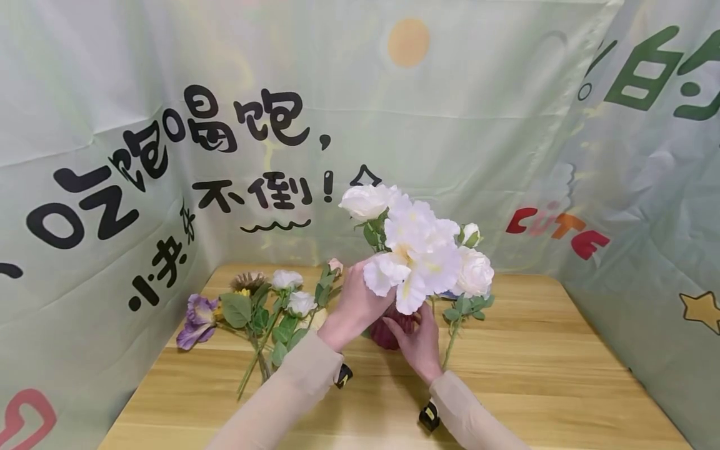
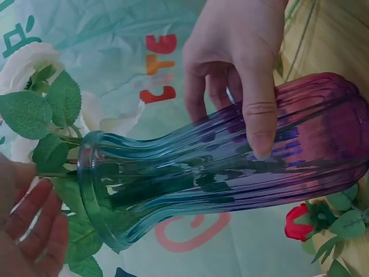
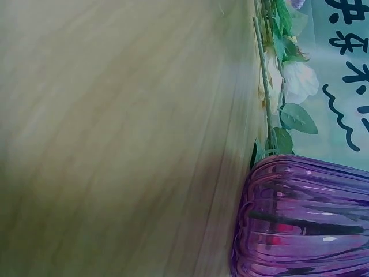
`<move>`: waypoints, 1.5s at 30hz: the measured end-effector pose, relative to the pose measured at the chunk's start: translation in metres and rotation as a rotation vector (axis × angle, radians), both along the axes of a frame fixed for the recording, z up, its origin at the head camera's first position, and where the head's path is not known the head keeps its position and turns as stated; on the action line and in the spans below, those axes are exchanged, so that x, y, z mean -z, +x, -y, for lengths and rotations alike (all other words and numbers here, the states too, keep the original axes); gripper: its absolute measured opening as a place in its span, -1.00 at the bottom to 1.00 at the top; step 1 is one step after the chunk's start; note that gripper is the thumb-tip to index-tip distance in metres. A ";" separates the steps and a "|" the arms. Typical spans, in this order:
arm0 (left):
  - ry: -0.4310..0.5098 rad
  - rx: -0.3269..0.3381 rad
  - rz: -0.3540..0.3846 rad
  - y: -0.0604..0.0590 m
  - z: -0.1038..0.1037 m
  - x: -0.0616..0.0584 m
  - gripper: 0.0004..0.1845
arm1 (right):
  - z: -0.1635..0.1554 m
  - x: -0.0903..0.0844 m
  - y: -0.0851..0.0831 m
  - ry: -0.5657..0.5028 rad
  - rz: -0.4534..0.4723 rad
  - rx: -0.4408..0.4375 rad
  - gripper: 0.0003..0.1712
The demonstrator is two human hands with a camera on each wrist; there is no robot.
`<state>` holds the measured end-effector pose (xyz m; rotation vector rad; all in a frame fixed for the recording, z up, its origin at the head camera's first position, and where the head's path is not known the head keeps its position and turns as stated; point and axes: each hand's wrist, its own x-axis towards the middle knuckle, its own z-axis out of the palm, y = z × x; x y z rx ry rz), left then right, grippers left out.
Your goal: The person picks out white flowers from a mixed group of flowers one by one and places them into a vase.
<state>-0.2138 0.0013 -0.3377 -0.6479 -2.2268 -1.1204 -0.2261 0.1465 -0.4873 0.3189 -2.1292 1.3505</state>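
A tall ribbed glass vase point(image 2: 190, 167), teal at the mouth and purple at the base, stands on the table with stems inside it. My right hand point(image 2: 239, 63) grips its lower body, thumb in front and fingers on the far side. At the mouth my left hand point(image 2: 34, 219) pinches a thin green flower stem among leaves. Above both hands in the head view spreads a large pale iris-like flower point(image 1: 413, 250), beside a white rose point(image 1: 365, 201); it hides much of the vase. The right wrist view shows only the vase's purple base point(image 3: 305, 213), without the hand.
Left on the wooden table point(image 1: 534, 362) lie several artificial flowers, including a purple one point(image 1: 198, 320) and white roses point(image 1: 301, 303). Right of the vase is a pink-white rose point(image 1: 474, 272). A red rose point(image 2: 298, 222) shows in the left wrist view. Printed cloth point(image 1: 478, 156) surrounds the table.
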 end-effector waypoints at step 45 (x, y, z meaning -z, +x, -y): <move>-0.172 -0.107 0.109 0.003 0.063 0.063 -0.90 | -0.019 -0.003 -0.008 0.048 0.068 -0.088 -0.35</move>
